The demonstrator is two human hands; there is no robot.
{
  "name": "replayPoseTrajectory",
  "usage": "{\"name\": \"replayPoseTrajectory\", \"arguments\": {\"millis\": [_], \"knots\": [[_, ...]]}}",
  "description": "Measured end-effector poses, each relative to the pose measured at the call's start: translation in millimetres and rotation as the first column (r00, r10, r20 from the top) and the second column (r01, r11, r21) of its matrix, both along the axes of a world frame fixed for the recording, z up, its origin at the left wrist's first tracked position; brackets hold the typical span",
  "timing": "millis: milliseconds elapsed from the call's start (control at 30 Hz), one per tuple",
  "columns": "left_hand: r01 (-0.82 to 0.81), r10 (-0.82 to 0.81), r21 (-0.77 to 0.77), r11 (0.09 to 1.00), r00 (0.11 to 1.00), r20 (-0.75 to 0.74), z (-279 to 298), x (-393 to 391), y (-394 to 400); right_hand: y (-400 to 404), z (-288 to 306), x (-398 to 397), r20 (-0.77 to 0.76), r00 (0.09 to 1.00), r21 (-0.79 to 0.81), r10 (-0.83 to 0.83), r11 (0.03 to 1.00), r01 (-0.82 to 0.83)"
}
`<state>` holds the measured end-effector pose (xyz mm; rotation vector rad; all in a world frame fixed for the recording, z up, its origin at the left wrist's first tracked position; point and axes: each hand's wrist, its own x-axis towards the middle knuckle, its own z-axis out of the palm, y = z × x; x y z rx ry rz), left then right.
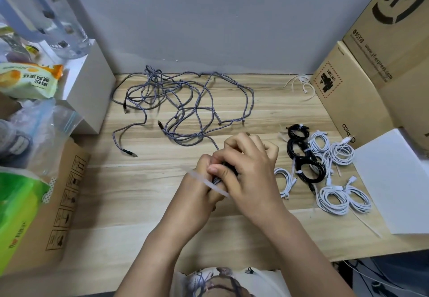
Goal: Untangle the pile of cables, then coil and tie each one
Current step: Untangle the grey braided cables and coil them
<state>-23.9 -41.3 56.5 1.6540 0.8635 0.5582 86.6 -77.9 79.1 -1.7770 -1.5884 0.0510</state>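
A loose tangle of grey braided cables (pixel 183 103) sprawls over the far middle of the wooden desk (pixel 139 192). Both my hands meet in the middle of the desk. My left hand (pixel 199 194) and my right hand (pixel 246 171) grip a small coiled bundle of grey braided cable (pixel 217 179), mostly hidden by my fingers. A white zip tie (pixel 204 181) crosses my left hand at the bundle. One strand runs from the bundle back to the tangle. To the right lie tied black coils (pixel 306 157) and tied white coils (pixel 341 194).
Spare white zip ties (pixel 301 83) lie at the far right by cardboard boxes (pixel 362 87). A white sheet (pixel 394 180) sits at the right edge. On the left stand a white box (pixel 90 92), a cardboard box (pixel 58 203) and snack bags (pixel 27 80).
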Motion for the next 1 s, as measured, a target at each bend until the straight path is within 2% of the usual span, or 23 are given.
{"name": "replayPoseTrajectory", "arguments": {"millis": [133,200,300,400,500,633,700,767,1000], "knots": [[0.015,-0.012,-0.043,0.999,0.998,0.063,-5.2,-2.4,1.7,-0.2,0.2,-5.5,-0.092,0.994,0.021,0.060,0.998,-0.059],[-0.011,0.024,-0.095,0.995,0.990,0.139,-4.6,-2.6,1.7,-1.3,3.0,-3.9,-0.202,0.977,0.021,0.061,0.998,-0.058],[-0.060,0.090,-0.141,0.988,0.971,0.220,-2.2,-3.4,6.2,-9.5,8.6,0.6,-0.387,0.905,0.061,0.177,0.984,-0.167],[-0.079,0.107,-0.132,0.988,0.969,0.225,-3.6,-6.0,11.7,-12.6,10.8,-1.7,-0.402,0.873,0.062,0.276,0.960,-0.274],[-0.043,0.073,-0.130,0.991,0.969,0.238,-4.4,-5.7,10.0,-13.3,10.6,-10.4,-0.402,0.863,0.106,0.306,0.952,-0.288],[-0.075,0.114,-0.142,0.987,0.952,0.285,0.2,-1.3,7.5,-20.6,19.0,-21.4,-0.657,0.664,0.150,0.358,0.925,-0.350],[-0.092,0.132,-0.145,0.985,0.947,0.294,2.3,-0.2,6.8,-23.0,21.2,-22.5,-0.747,0.572,0.145,0.338,0.923,-0.356],[-0.155,0.191,-0.155,0.976,0.947,0.257,3.4,0.0,6.7,-23.6,22.0,-20.4,-0.816,0.518,0.111,0.256,0.949,-0.294],[-0.227,0.261,-0.172,0.959,0.941,0.215,2.1,2.4,3.0,-22.4,21.3,-22.9,-0.790,0.613,-0.027,0.017,0.998,-0.063]]}}
